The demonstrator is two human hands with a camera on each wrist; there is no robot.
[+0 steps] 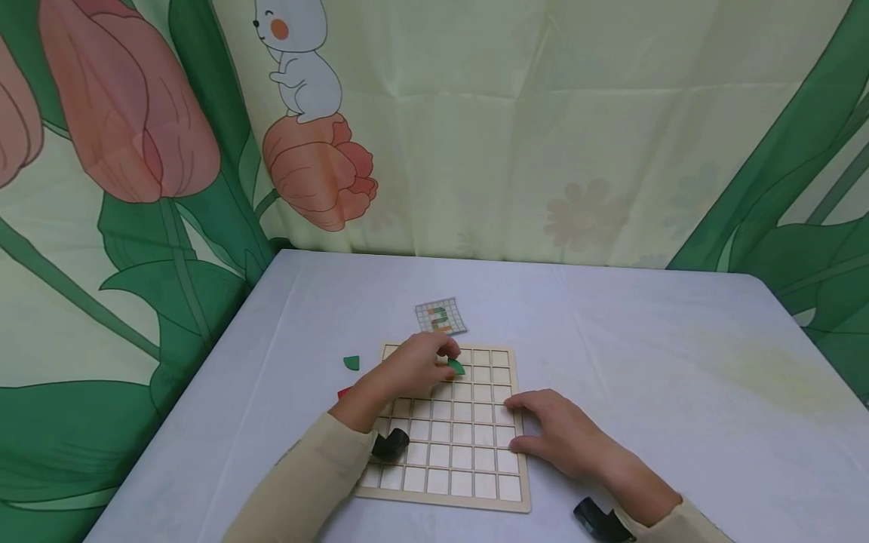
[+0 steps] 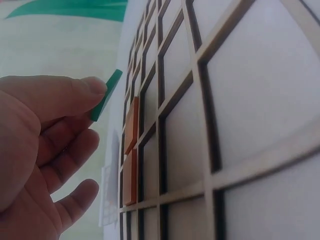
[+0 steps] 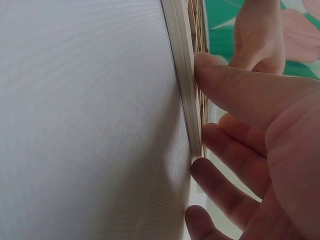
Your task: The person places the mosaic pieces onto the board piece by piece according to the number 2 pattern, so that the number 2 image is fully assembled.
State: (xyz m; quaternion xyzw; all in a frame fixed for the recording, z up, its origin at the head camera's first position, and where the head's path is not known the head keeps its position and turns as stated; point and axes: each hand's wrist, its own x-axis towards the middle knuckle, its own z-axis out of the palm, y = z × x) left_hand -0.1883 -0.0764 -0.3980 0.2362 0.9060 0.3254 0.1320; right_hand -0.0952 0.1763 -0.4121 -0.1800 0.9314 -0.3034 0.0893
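Beneath your left hand [image 1: 417, 367], pinching a green quarter-circle tile [image 1: 456, 366], a wooden grid board [image 1: 441, 498] is lying; your relaxed right hand [image 1: 560, 433] is probably steadying its edge.

Tulip-print drapes [image 1: 475, 143] back the table [image 1: 645, 339] — a curtained nook.

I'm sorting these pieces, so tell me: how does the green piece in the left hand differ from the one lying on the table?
The held green piece is pinched by the left hand; the loose green piece rests on the table. The held green piece is over the grid board; the loose green piece lies off its left side. The held green piece is tilted; the loose green piece lies flat. Both show a curved edge.
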